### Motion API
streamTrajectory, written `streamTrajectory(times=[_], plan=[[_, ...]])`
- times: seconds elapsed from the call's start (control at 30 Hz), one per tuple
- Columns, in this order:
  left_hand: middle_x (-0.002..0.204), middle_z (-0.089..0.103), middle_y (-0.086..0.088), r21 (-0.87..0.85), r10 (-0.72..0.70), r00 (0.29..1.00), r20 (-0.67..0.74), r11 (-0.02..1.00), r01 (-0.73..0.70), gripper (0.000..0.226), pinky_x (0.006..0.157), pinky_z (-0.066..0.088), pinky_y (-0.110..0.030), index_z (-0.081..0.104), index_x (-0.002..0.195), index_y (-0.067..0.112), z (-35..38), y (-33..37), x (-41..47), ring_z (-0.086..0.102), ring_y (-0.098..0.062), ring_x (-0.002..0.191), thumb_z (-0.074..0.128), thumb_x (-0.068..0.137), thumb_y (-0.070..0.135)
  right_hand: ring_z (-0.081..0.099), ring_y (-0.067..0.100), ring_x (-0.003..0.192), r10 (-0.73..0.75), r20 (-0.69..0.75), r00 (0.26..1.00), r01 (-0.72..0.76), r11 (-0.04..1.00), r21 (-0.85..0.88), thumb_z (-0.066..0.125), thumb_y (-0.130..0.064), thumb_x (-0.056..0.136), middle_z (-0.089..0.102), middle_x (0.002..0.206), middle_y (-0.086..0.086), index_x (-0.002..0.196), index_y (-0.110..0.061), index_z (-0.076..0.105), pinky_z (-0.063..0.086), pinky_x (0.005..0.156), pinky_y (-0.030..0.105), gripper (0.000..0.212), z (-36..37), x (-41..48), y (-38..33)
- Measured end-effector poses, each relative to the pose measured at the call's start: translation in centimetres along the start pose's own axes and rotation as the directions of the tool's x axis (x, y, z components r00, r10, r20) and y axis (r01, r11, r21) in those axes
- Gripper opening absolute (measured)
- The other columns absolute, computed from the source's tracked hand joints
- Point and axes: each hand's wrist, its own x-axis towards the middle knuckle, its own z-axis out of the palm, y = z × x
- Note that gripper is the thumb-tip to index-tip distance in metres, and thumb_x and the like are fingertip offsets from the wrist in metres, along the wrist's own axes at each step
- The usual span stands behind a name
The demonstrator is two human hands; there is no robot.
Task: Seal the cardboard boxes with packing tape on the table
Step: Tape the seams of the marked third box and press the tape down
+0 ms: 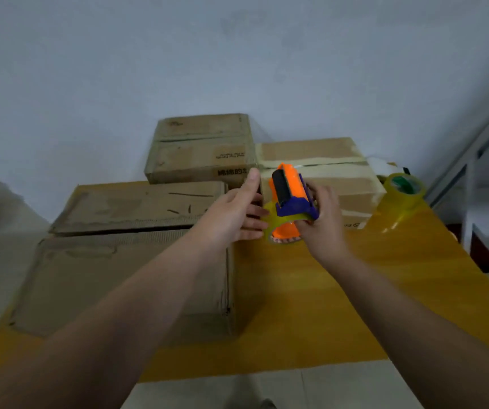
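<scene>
My right hand (322, 219) grips the orange-and-blue dispenser (291, 199) above the table (325, 290). My left hand (234, 214), fingers straight and thumb raised, touches its roll (272, 222). Large box (125, 261), left, seam gaping. Rear box (202, 149): black print, too blurred to read. Taped box (325, 172) behind the dispenser. Spare roll (404, 190), right.

Your tape dispenser (289, 184): orange body, purple-blue frame, black roller. Its tape (271, 216) is clear and yellowish. At far right you have the spare tape roll (404, 187), same yellowish tint, green core. The table (325, 305) is yellow-orange. The near-left box (125, 276): plain brown, a few dark marks on top. The far box (199, 149): brown, black print. The far-right box (325, 178): brown, pale tape bands.
</scene>
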Motion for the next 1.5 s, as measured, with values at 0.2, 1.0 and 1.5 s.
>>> streamTrajectory(times=[0.2,1.0,1.5], plan=[[0.075,0.067,-0.002,0.004,0.154,0.988,-0.012,0.988,-0.154,0.029,0.057,0.049,-0.021,0.066,0.093,0.007,-3.7,3.2,-1.4,0.061,-0.013,0.067,0.055,0.094,0.034,0.042,0.009,0.102,-0.137,-0.03,0.99,0.135,0.989,-0.054,0.07,0.005,0.076,0.04,0.11,0.0,0.124,-0.006,0.053,0.037,0.083,0.006,0.053,0.9,1.3,-4.5],[0.075,0.046,-0.011,0.329,0.097,0.918,-0.386,0.944,0.038,0.024,0.062,0.036,-0.036,0.053,0.076,0.006,-37.6,-6.9,-6.0,0.039,-0.023,0.065,0.055,0.094,0.022,0.046,0.016,0.1,-0.061,0.755,0.652,0.692,0.453,-0.562,0.045,-0.065,0.086,0.041,0.121,0.0,0.147,-0.049,0.013,0.044,0.082,0.031,0.07,16.8,2.0,-22.3],[0.057,0.025,0.001,0.523,0.098,0.909,-0.406,0.84,0.143,0.051,0.053,0.033,-0.034,0.025,0.063,0.022,-37.8,-12.9,-3.3,0.024,-0.016,0.046,0.058,0.087,0.052,0.044,0.025,0.112,0.054,0.773,0.632,0.738,0.264,-0.621,0.035,-0.063,0.093,0.041,0.132,0.006,0.149,-0.046,0.008,0.033,0.089,0.035,0.064,22.2,1.3,-22.4]])
